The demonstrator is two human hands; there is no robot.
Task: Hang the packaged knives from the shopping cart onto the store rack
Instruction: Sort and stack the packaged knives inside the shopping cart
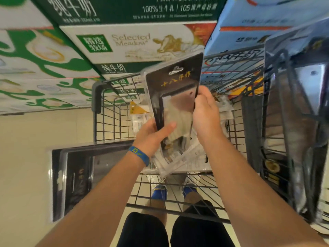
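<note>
Blue wristband (138, 155) on left wrist. Left hand (151, 138) grips lower part of knife package (173, 90), thumb across front. Right hand (204, 114) curls round package's right edge. Package tilted, held above shopping cart (97, 97); more clear packs (179, 163) lie beneath. Blurred dark packs (302, 113) at right. Milk cartons (135, 43) beyond cart.

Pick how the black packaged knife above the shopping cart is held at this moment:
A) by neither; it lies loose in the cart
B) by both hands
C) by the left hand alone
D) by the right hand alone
B: the left hand grips the lower part of the packaged knife with its thumb across the front, and the right hand grips its right edge, above the shopping cart.
</note>
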